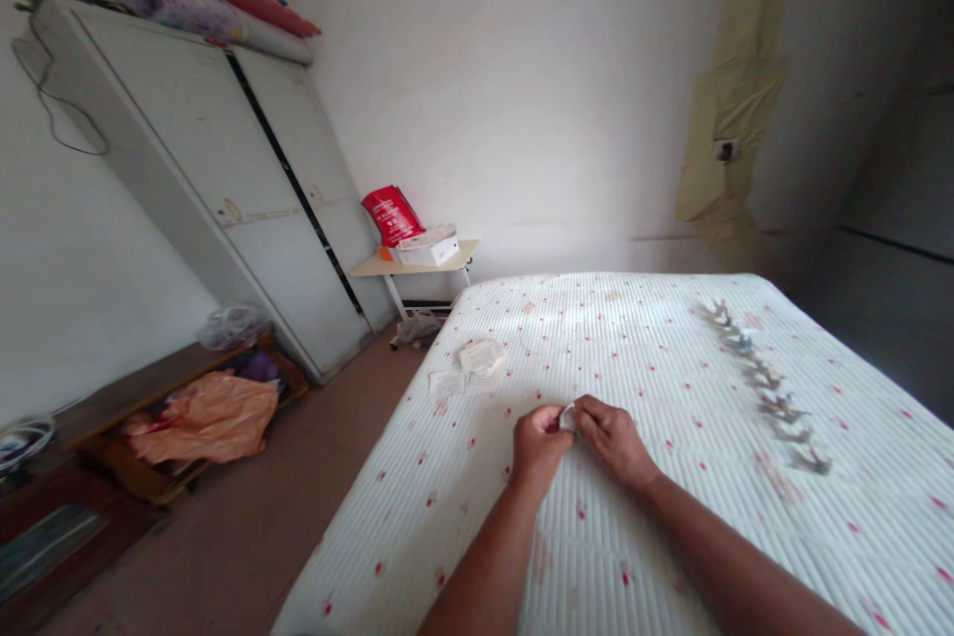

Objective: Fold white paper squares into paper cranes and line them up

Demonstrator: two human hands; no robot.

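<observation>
The left forearm (488,571) and right forearm (745,556) come in from the bottom of the view, nearest the camera, and reach over a white ribbed mattress (656,556) scattered with small red flower marks. Behind the mattress rises a white wall (522,89), with a beige taped strip (734,109) running around a small wall fitting (725,150). On the left stands a tall grey two-door wardrobe (224,199), with rolled bedding (201,5) on top. A brown floor (245,537) runs along the mattress, and beside it sits a low wooden bench (141,397) holding an orange plastic bag (201,417). Against the far wall, a small table (409,263) carries a white box (428,251) and a red bag (393,216). On the right of the mattress lies a long row of small grey folded shapes (764,383), too small to identify. Several white paper slips (469,368) lie on the mattress, just ahead and left of the hands. The left hand (541,447) and right hand (612,439) meet in a narrow pinch, both holding a small folded piece of white paper (567,418) between their fingers, which hide most of it.
</observation>
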